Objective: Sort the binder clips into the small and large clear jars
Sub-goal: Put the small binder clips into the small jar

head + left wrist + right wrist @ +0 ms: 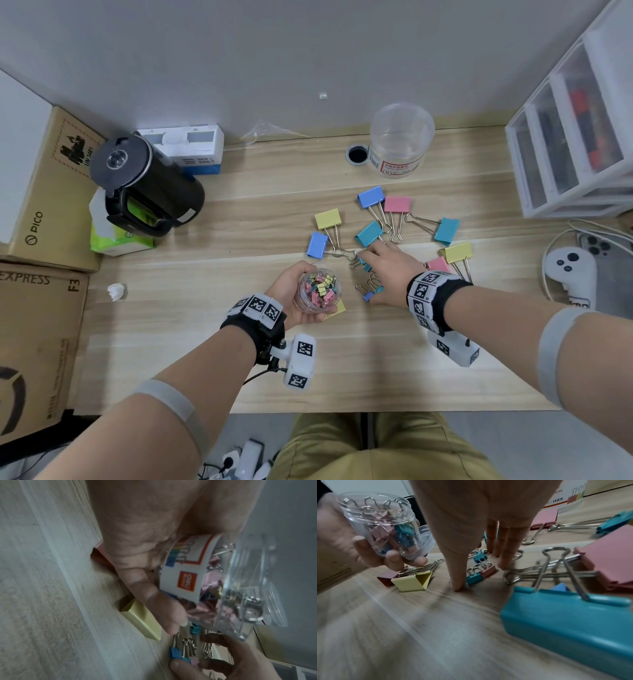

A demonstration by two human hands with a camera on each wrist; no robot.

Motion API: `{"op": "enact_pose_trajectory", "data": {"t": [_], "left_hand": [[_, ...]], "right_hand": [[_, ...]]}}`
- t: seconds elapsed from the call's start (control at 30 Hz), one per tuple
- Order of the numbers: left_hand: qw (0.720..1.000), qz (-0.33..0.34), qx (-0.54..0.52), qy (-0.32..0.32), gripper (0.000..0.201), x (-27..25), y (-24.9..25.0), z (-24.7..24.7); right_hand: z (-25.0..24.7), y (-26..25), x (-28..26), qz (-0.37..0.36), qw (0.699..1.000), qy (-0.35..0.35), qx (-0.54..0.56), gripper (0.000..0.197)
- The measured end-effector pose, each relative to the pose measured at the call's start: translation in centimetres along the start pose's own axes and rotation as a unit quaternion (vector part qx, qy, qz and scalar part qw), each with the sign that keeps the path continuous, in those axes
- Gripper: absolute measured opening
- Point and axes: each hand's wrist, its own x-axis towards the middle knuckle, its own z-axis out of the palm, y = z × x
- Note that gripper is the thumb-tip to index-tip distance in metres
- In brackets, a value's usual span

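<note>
While left hand (295,290) grips small jar (318,290), right hand (389,270) flat over small clips (369,288), large clips (397,205) crowding around, kettle (144,181) left.

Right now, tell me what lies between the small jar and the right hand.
A few small binder clips lie on the table between the small jar, held by the left hand, and the right hand; the head view shows it.
</note>
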Motion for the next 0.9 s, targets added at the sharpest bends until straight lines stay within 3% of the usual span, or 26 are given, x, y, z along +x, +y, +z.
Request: {"op": "enact_pose_trajectory", "data": {"t": [0.17, 0.4, 0.7, 0.9], "left_hand": [[1.000, -0.001, 0.001, -0.006, 0.046, 0.1, 0.0, -0.2], [1.000, -0.001, 0.004, -0.002, 0.041, 0.1, 0.0, -0.3], [1.000, 0.007, 0.009, -0.002, 0.039, 0.4, 0.3, -0.1], [1.000, 0.001, 0.007, -0.004, 0.040, 0.8, 0.2, -0.3]], "right_hand": [[0.4, -0.7, 0.5, 0.009, 0.999, 0.004, 0.046, 0.088], [0.8, -0.9, 0.3, 0.003, 0.997, 0.014, 0.074, 0.053], [1.0, -1.1, -0.1, -0.055, 0.995, 0.012, 0.088, 0.043], [1.3, -1.4, -0.2, -0.066, 0.994, -0.008, 0.083, 0.048]]}}
